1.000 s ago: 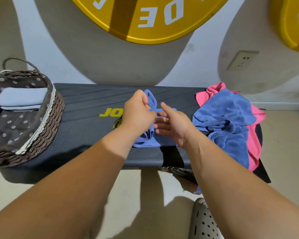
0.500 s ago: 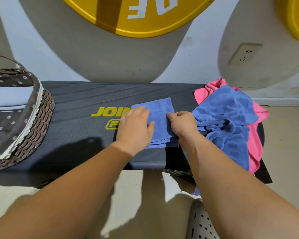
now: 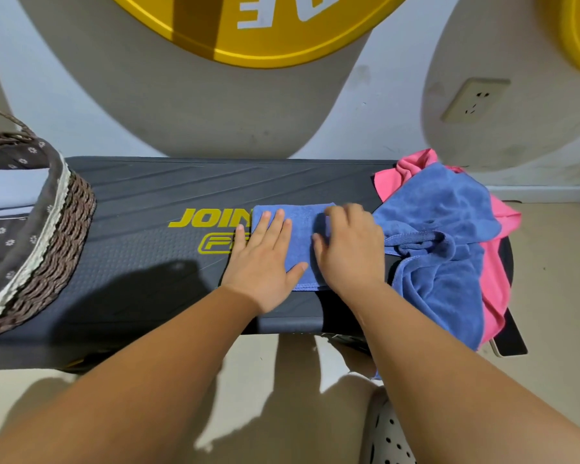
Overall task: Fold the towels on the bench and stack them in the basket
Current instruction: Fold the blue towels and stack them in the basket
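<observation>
A small blue towel (image 3: pixel 302 229) lies folded flat in the middle of the dark bench (image 3: pixel 148 249). My left hand (image 3: pixel 265 259) rests palm-down on its left half, fingers spread. My right hand (image 3: pixel 349 249) presses on its right half, fingers curled over the cloth; I cannot tell whether it pinches an edge. At the bench's right end lies a heap of unfolded towels, a larger blue one (image 3: pixel 439 236) over a pink one (image 3: pixel 496 262). At the left edge stands a woven basket (image 3: pixel 64 242) with a dark floral liner and a pale folded towel (image 3: pixel 7 192) inside.
The bench stands against a wall with a socket (image 3: pixel 472 98) at the upper right. Bare bench surface lies between the basket and my hands. Floor runs below the bench's front edge, and a perforated white object (image 3: pixel 389 433) sits near my right forearm.
The lifted blue towel has been laid down and folded flat on the bench. Both hands have gone from holding it up to pressing on it, sliding slightly apart.
</observation>
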